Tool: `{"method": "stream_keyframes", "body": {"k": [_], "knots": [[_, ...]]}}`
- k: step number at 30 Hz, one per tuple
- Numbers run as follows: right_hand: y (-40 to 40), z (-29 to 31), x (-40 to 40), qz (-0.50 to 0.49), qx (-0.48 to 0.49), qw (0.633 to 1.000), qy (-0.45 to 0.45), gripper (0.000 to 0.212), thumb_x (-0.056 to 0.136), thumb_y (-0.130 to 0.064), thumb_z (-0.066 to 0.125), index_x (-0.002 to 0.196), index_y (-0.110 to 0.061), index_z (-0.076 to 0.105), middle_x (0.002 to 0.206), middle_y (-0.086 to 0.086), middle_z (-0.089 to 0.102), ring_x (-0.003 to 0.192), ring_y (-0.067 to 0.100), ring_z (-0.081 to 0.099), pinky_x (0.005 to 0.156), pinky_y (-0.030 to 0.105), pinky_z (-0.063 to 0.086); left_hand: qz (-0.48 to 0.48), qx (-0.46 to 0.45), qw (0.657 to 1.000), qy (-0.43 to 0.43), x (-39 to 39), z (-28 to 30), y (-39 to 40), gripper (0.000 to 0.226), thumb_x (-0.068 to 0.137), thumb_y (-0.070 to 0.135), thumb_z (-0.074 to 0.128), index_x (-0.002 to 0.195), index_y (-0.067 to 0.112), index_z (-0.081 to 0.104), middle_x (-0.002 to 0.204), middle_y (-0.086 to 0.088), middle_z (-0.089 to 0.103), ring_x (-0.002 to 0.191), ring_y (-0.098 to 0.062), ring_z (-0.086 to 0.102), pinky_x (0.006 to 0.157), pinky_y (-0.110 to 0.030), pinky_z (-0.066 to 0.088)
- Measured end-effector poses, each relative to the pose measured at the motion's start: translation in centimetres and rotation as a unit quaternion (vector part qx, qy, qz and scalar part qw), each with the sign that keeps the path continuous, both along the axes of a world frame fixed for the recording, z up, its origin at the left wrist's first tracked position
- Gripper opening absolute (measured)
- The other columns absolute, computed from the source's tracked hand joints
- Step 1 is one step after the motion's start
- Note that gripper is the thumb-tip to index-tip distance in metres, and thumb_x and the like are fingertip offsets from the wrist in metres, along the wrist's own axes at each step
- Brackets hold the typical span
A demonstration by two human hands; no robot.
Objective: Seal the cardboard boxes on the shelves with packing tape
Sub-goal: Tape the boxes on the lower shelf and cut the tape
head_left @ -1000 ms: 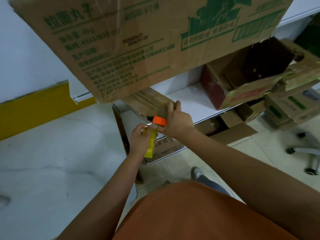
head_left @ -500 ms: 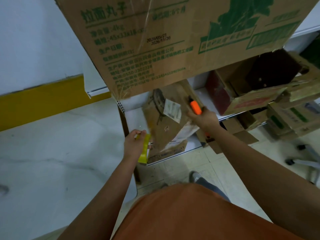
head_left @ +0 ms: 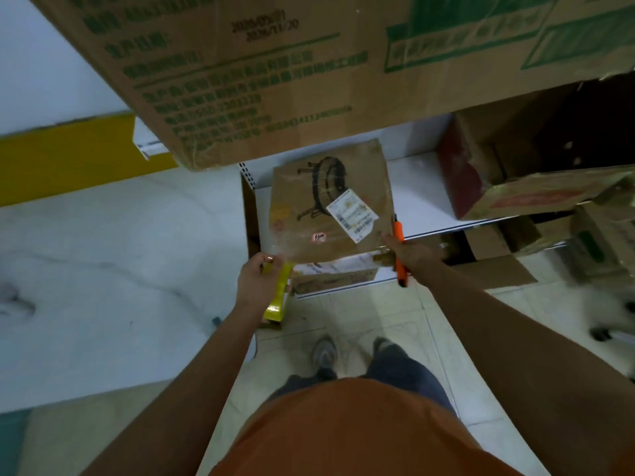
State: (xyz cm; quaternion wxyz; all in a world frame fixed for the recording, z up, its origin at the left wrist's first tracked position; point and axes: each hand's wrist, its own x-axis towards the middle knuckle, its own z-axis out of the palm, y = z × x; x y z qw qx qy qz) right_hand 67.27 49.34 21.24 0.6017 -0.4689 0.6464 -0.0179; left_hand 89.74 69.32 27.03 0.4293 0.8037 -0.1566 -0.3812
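Observation:
A small brown cardboard box [head_left: 319, 201] with a black drawing and a white label lies flat on the white lower shelf [head_left: 422, 194]. My left hand [head_left: 257, 281] grips a yellow tape roll [head_left: 278, 297] at the box's near left corner, where clear tape shines on the cardboard. My right hand [head_left: 407, 250] holds an orange utility knife [head_left: 399, 252] and touches the box's near right corner. A large box with green print [head_left: 275, 73] sits on the shelf above.
An open red-sided carton [head_left: 481, 180] stands on the same shelf to the right, with more cartons [head_left: 598, 242] beyond it. Flattened cardboard [head_left: 488, 269] lies under the shelf edge. A white counter [head_left: 103, 269] is at my left. My feet stand on pale floor tiles [head_left: 378, 314].
The small box has gone from tilted on edge to lying flat on the shelf. My right hand slid to its near right corner; my left hand stays at the left corner. The camera moved closer.

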Motion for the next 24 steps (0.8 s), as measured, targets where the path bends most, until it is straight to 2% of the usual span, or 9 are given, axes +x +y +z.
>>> {"method": "stream_keyframes", "body": {"k": [1, 3, 6, 9, 12, 16, 20, 22, 24], "knots": [[-0.9, -1.7, 0.4, 0.001, 0.011, 1.0, -0.025, 0.066, 0.076, -0.071, 0.064, 0.096, -0.008, 0.066, 0.085, 0.008, 0.073, 0.082, 0.025, 0.071, 0.08, 0.041, 0.058, 0.003, 0.003, 1.0, -0.004, -0.5, -0.4, -0.2, 0.022, 0.095, 0.01, 0.065, 0.078, 0.024, 0.065, 0.079, -0.002, 0.069, 0.071, -0.03, 0.073, 0.067, -0.051, 0.062], [-1.6, -3.0, 2.0, -0.032, 0.049, 0.994, -0.092, 0.05, 0.088, -0.046, 0.068, 0.107, 0.001, 0.065, 0.089, 0.012, 0.073, 0.089, 0.029, 0.071, 0.092, 0.048, 0.056, 0.014, 0.013, 1.0, -0.019, -1.7, -0.1, -0.5, 0.014, 0.097, 0.014, 0.064, 0.083, 0.015, 0.065, 0.078, -0.007, 0.068, 0.063, -0.018, 0.072, 0.057, -0.037, 0.062], [-1.6, -1.8, 3.3, -0.049, 0.067, 0.986, -0.147, 0.024, 0.096, -0.016, 0.062, 0.11, 0.003, 0.061, 0.085, 0.011, 0.066, 0.078, 0.024, 0.065, 0.086, 0.04, 0.057, 0.031, 0.027, 0.999, -0.017, -4.4, 0.4, -1.3, 0.018, 0.099, 0.024, 0.062, 0.09, 0.008, 0.063, 0.069, 0.001, 0.073, 0.059, -0.014, 0.071, 0.06, -0.037, 0.062], [-2.0, -1.1, 2.1, 0.036, 0.038, 0.994, -0.091, 0.015, 0.095, -0.024, 0.061, 0.097, -0.01, 0.06, 0.075, 0.006, 0.055, 0.068, 0.02, 0.052, 0.077, 0.04, 0.057, 0.035, 0.027, 0.999, -0.023, -7.4, 1.3, -2.1, 0.017, 0.1, 0.024, 0.058, 0.085, 0.017, 0.061, 0.06, 0.013, 0.069, 0.048, 0.0, 0.064, 0.045, -0.018, 0.052], [-2.5, 0.2, -0.9, 0.128, -0.034, 0.99, -0.045, 0.011, 0.097, -0.027, 0.057, 0.093, -0.017, 0.056, 0.082, 0.007, 0.062, 0.072, 0.021, 0.062, 0.066, 0.03, 0.054, 0.008, 0.013, 1.0, -0.01, -10.6, 2.3, -3.5, 0.018, 0.1, 0.017, 0.056, 0.083, 0.017, 0.06, 0.058, 0.013, 0.067, 0.048, 0.006, 0.062, 0.041, -0.009, 0.044], [-2.6, 3.2, -7.2, 0.086, -0.111, 0.987, -0.078, 0.015, 0.099, -0.02, 0.056, 0.112, -0.018, 0.06, 0.091, 0.01, 0.068, 0.061, 0.019, 0.061, 0.053, 0.027, 0.053, -0.051, -0.02, 0.999, -0.001, -14.3, 3.4, -6.0, 0.012, 0.101, 0.012, 0.054, 0.091, 0.008, 0.059, 0.061, 0.012, 0.068, 0.052, 0.004, 0.063, 0.046, -0.01, 0.045], [-3.0, 5.2, -14.8, 0.025, -0.207, 0.977, -0.035, 0.027, 0.094, -0.022, 0.061, 0.1, 0.004, 0.064, 0.075, 0.023, 0.06, 0.06, 0.021, 0.053, 0.054, 0.024, 0.047, -0.097, -0.051, 0.994, 0.018, -17.2, 3.9, -9.0, 0.011, 0.098, 0.032, 0.062, 0.097, 0.021, 0.062, 0.093, -0.007, 0.073, 0.072, -0.012, 0.072, 0.06, -0.025, 0.055], [-3.2, 6.8, -18.0, -0.003, -0.247, 0.969, 0.0, 0.025, 0.094, -0.022, 0.061, 0.093, 0.003, 0.063, 0.072, 0.021, 0.059, 0.064, 0.024, 0.053, 0.054, 0.014, 0.043, -0.123, -0.06, 0.99, 0.044, -18.5, 3.9, -11.0, 0.012, 0.099, 0.029, 0.062, 0.101, 0.017, 0.06, 0.091, -0.007, 0.07, 0.064, -0.003, 0.07, 0.056, -0.019, 0.053], [-3.4, 8.0, -20.6, -0.015, -0.274, 0.96, 0.049, 0.018, 0.094, -0.025, 0.06, 0.096, -0.007, 0.065, 0.072, 0.012, 0.061, 0.065, 0.027, 0.059, 0.065, 0.026, 0.053, -0.148, -0.062, 0.985, 0.065, -19.9, 3.6, -13.0, 0.018, 0.095, 0.026, 0.067, 0.106, 0.015, 0.059, 0.093, -0.005, 0.068, 0.071, -0.005, 0.072, 0.06, -0.022, 0.056]]}}
